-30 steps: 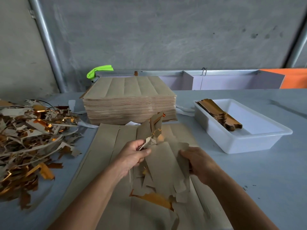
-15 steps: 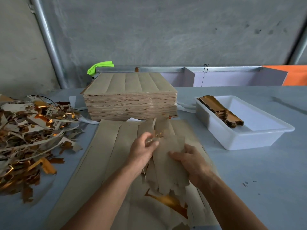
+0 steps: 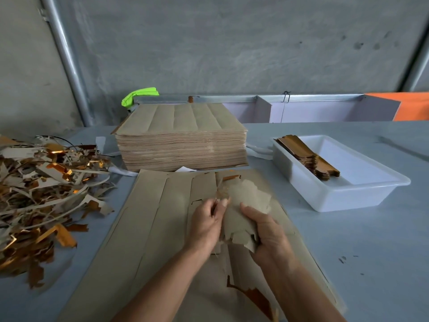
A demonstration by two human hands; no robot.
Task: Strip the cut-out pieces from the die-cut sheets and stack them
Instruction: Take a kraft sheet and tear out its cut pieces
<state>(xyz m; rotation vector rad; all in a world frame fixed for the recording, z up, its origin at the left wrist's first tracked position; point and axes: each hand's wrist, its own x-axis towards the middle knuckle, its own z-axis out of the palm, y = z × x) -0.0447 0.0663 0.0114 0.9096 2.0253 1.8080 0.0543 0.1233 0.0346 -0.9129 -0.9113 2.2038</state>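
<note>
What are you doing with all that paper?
A person is pulling shapes out of a brown sheet lying on the table. The right hand grips a torn-out piece, and the left hand pinches a thin scrap off it. Finished pieces sit in the white tray, scraps pile up on the left, and a tall stack waits behind.

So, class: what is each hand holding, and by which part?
Right hand grips the cut-out piece by its near end; left hand pinches a thin waste strip at its lower end.

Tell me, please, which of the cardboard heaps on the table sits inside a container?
The small stack of cut-out pieces, lying in the white tray. The tall sheet stack and the scrap heap rest directly on the table.
</note>
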